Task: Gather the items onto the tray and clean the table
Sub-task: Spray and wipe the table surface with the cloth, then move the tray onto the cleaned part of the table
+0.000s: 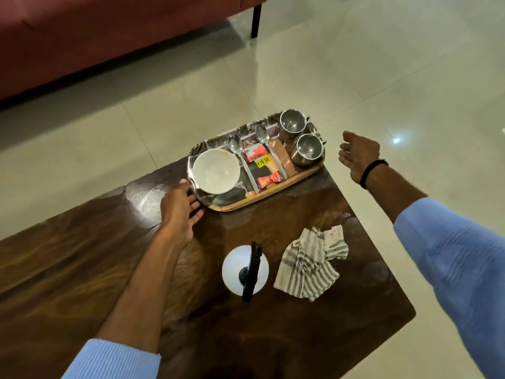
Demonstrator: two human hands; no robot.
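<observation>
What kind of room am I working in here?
Probably a home living room: a low wooden table on a glossy tiled floor, a red sofa beyond it, and a serving tray with steel cups and a bowl on the table.

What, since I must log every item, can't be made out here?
Head view:
- Print on the red sachets: too small.
- Body of the spray bottle: hidden beneath its own top.
- Handles of the steel mugs: mostly behind them.
- Sofa: cut off by the top edge.
</observation>
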